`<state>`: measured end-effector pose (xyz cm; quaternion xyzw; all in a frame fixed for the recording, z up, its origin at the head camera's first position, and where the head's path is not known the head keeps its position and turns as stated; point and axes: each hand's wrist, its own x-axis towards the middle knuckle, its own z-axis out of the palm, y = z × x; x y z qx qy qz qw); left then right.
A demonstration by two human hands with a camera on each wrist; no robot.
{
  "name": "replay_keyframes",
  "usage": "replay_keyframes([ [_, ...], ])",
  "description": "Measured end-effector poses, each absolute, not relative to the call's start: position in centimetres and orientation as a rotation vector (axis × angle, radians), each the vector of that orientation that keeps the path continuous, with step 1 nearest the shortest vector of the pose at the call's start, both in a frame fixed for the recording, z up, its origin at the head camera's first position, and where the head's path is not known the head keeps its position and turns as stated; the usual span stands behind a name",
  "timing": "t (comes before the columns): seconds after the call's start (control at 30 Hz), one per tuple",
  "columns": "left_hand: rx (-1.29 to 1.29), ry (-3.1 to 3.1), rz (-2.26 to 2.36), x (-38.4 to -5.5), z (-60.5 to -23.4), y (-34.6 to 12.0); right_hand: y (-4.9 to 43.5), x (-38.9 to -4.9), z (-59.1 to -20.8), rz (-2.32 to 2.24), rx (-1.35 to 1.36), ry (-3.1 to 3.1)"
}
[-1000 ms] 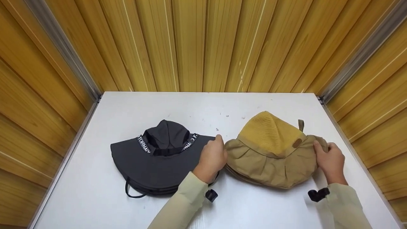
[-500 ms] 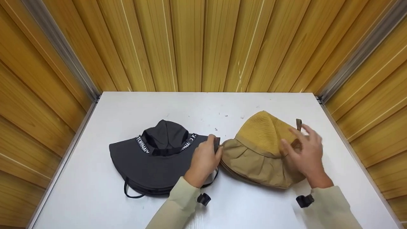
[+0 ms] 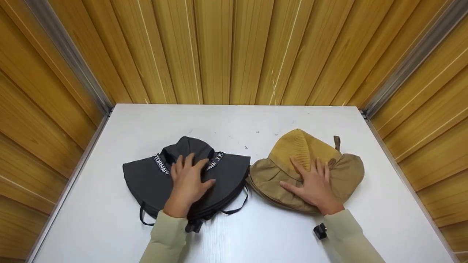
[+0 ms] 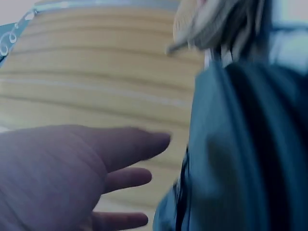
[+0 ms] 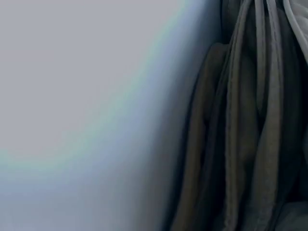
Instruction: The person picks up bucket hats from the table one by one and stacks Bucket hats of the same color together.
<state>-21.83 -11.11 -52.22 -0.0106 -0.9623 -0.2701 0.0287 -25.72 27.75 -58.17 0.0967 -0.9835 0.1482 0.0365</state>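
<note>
On the left half of the white table lies a dark grey wide-brimmed hat (image 3: 146,182), folded, with lettered tape along its crown and thin cord loops at its lower edge. My left hand (image 3: 188,184) is over its crown and brim, fingers spread; the left wrist view shows the thumb and fingers straight beside the blue-tinted brim (image 4: 216,159). To the right lies a folded tan hat (image 3: 347,175) with a yellow knitted crown. My right hand (image 3: 316,186) lies spread over its brim and crown. Stacked brim layers (image 5: 236,134) fill the right of the right wrist view, where no fingers show.
The white table (image 3: 234,120) carries a few small dark marks toward the back. Wood-patterned panels (image 3: 234,51) enclose it at the back and sides, with grey metal posts in the corners. Each wrist wears a small black device (image 3: 320,231).
My left hand has left the brims' meeting edge and moved left onto the dark hat. My right hand has let go of the tan brim's right edge and moved left over that hat.
</note>
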Motion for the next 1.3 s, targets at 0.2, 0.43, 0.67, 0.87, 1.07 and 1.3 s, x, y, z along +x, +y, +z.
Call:
replay_keyframes([
  [0.2,0.09,-3.173,-0.808,-21.3,-53.5,-13.5,27.5,-25.8,-58.7,0.465,0.272,-3.048],
  [0.43,0.099,-3.197,-0.798,-21.2,-55.2,-13.6,27.7,-26.2,-58.5,0.475,0.251,-3.099],
  [0.67,0.121,-3.192,-0.803,-21.4,-55.4,-13.4,28.0,-27.7,-58.6,0.507,0.219,-3.128],
  [0.87,0.115,-3.177,-0.808,-21.7,-55.5,-13.5,28.5,-29.0,-58.5,0.534,0.21,-3.14],
  [1.07,0.119,-3.166,-0.813,-21.7,-55.7,-13.6,28.5,-29.1,-58.3,0.572,0.223,-3.152],
  [1.3,0.11,-3.163,-0.816,-21.6,-55.7,-13.5,28.6,-28.8,-58.2,0.576,0.207,-3.158],
])
